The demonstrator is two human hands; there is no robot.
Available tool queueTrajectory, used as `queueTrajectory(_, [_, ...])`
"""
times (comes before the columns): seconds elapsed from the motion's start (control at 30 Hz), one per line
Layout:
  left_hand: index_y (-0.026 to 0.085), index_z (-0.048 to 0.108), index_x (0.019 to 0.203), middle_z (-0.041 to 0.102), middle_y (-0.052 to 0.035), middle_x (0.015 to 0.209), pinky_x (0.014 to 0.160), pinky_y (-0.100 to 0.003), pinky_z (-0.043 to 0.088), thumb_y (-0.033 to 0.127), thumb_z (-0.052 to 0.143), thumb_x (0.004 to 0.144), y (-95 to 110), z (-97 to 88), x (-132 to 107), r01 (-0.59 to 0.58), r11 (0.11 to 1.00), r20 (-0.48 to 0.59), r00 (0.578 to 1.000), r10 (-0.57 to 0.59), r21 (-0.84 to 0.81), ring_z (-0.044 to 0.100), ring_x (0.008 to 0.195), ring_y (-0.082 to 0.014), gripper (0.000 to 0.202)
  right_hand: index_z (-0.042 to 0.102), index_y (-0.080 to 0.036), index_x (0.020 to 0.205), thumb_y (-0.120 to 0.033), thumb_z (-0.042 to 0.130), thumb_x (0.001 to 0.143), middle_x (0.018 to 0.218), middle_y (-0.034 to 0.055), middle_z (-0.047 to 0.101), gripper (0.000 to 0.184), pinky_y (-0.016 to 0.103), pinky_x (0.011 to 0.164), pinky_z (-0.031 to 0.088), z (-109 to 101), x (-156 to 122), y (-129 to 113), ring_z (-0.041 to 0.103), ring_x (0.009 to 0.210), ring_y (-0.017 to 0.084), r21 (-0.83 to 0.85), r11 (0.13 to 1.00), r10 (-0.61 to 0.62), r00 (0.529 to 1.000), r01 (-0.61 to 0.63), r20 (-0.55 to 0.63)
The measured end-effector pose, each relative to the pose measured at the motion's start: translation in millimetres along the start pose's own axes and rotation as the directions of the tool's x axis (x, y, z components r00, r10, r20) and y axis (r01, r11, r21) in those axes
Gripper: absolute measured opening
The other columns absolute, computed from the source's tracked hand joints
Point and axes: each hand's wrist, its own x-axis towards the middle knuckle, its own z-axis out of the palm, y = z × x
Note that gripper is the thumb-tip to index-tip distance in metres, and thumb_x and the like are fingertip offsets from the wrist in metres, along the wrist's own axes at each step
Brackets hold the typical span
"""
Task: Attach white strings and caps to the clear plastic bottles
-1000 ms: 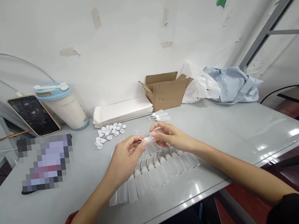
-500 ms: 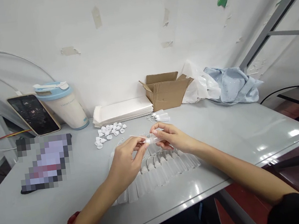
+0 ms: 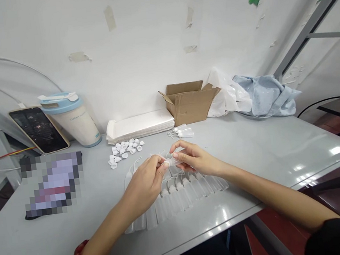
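Left hand (image 3: 148, 180): you pinch the white end of a small bottle (image 3: 172, 162) between thumb and fingers.
Right hand (image 3: 201, 160): your thumb and fingers grip the same bottle's clear body, from the right.
Held bottle: near the centre of the frame, lying sideways between your hands – its tip partly hidden by your fingers.
Bottle row (image 3: 183, 198): clear bottles side by side on the desk (image 3: 253, 146), lower centre, just below your hands.
White caps (image 3: 126, 150): a loose cluster, left of centre.
Spare bottles (image 3: 185, 133): a small group above your right hand.
Back of desk: white stack (image 3: 140, 125), then an open cardboard box (image 3: 190, 106) – both against the wall.
Left of frame: phone (image 3: 40, 129) leaning beside a blue-lidded tumbler (image 3: 78, 124).
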Motion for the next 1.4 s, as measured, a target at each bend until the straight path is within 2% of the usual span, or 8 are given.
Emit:
queueTrajectory(0.17, [0.023, 0.032, 0.063, 0.034, 0.0042, 0.056, 0.050, -0.028, 0.026, 0.045, 0.026, 0.094, 3, 1.5, 1, 0.062, 0.995, 0.036, 0.998, -0.059, -0.076, 0.033, 0.051, -0.0147, 0.038, 0.046, -0.020, 0.097, -0.039, 0.051, 0.089, 0.054, -0.0077, 0.047, 0.022, 0.016, 0.042, 0.028, 3, -4, -3, 0.038, 0.045, 0.006, -0.066, 0.997, -0.026, 1.000, 0.025, -0.011])
queueTrajectory(0.37, [0.023, 0.035, 0.059, 0.039, 0.0036, 0.054, 0.050, -0.027, 0.030, 0.046, 0.030, 0.092, 5, 1.4, 0, 0.045, 0.988, -0.007, 0.999, -0.047, -0.145, 0.037, 0.050, -0.0134, 0.042, 0.044, -0.020, 0.094, -0.047, 0.051, 0.088, 0.051, -0.0089, 0.046, 0.029, 0.016, 0.040, 0.025, 1, -2, -4, 0.034, 0.040, 0.005, 0.029, 1.000, 0.005, 0.999, -0.006, 0.032])
queueTrajectory(0.5, [0.022, 0.048, 0.073, 0.049, 0.0032, 0.061, 0.048, -0.026, 0.032, 0.044, 0.039, 0.091, 3, 3.5, -1, -0.006, 0.991, -0.048, 0.999, 0.000, -0.134, 0.044, 0.051, -0.0137, 0.030, 0.043, -0.021, 0.092, -0.049, 0.051, 0.087, 0.049, -0.0102, 0.042, 0.030, 0.016, 0.039, 0.024, -2, -2, -4, 0.032, 0.038, 0.005, 0.096, 0.995, 0.029, 0.999, -0.033, 0.040])
queueTrajectory(0.7, [0.022, 0.051, 0.091, 0.062, -0.0022, 0.086, 0.066, -0.029, 0.043, 0.032, 0.047, 0.089, -4, 7.1, -2, -0.151, 0.988, -0.148, 0.978, 0.145, -0.028, 0.057, 0.073, -0.0178, 0.011, 0.044, -0.021, 0.091, -0.050, 0.052, 0.086, 0.050, -0.0097, 0.043, 0.031, 0.017, 0.038, 0.022, -5, 0, -3, 0.031, 0.037, 0.004, 0.130, 0.989, 0.068, 0.996, -0.074, 0.050])
queueTrajectory(0.93, [0.021, 0.060, 0.085, 0.064, -0.0015, 0.085, 0.067, -0.027, 0.047, 0.039, 0.057, 0.083, 6, -1.6, -1, -0.043, 0.958, -0.097, 0.995, 0.016, -0.282, 0.061, 0.077, -0.0171, 0.018, 0.045, -0.021, 0.092, -0.047, 0.052, 0.088, 0.052, -0.0087, 0.046, 0.028, 0.017, 0.039, 0.024, -5, -1, -2, 0.032, 0.038, 0.004, 0.123, 0.991, 0.042, 0.996, -0.051, 0.077])
queueTrajectory(1.2, [0.018, 0.063, 0.073, 0.058, 0.0025, 0.059, 0.054, -0.024, 0.047, 0.041, 0.058, 0.082, 9, -3.9, 1, 0.070, 0.911, 0.001, 0.997, -0.076, -0.405, 0.055, 0.054, -0.0122, 0.025, 0.045, -0.020, 0.093, -0.047, 0.051, 0.089, 0.049, -0.0093, 0.046, 0.028, 0.016, 0.039, 0.023, -5, -3, -6, 0.031, 0.038, 0.004, 0.060, 0.998, 0.031, 0.996, -0.037, 0.086])
queueTrajectory(1.3, [0.018, 0.064, 0.074, 0.062, 0.0012, 0.062, 0.053, -0.024, 0.046, 0.035, 0.061, 0.081, 5, 0.8, 0, -0.038, 0.953, -0.106, 0.994, 0.006, -0.300, 0.057, 0.056, -0.0126, 0.019, 0.045, -0.020, 0.092, -0.047, 0.052, 0.088, 0.049, -0.0094, 0.046, 0.028, 0.015, 0.038, 0.023, -4, -3, -6, 0.031, 0.037, 0.003, 0.057, 0.997, 0.046, 0.996, -0.051, 0.081])
queueTrajectory(1.4, [0.017, 0.064, 0.077, 0.065, -0.0006, 0.070, 0.060, -0.025, 0.047, 0.024, 0.064, 0.079, -1, 7.6, -1, -0.271, 0.959, -0.315, 0.920, 0.233, -0.083, 0.059, 0.063, -0.0131, 0.007, 0.045, -0.020, 0.092, -0.048, 0.052, 0.088, 0.049, -0.0096, 0.046, 0.029, 0.015, 0.038, 0.023, -5, -2, -4, 0.030, 0.037, 0.003, 0.087, 0.994, 0.056, 0.994, -0.064, 0.092])
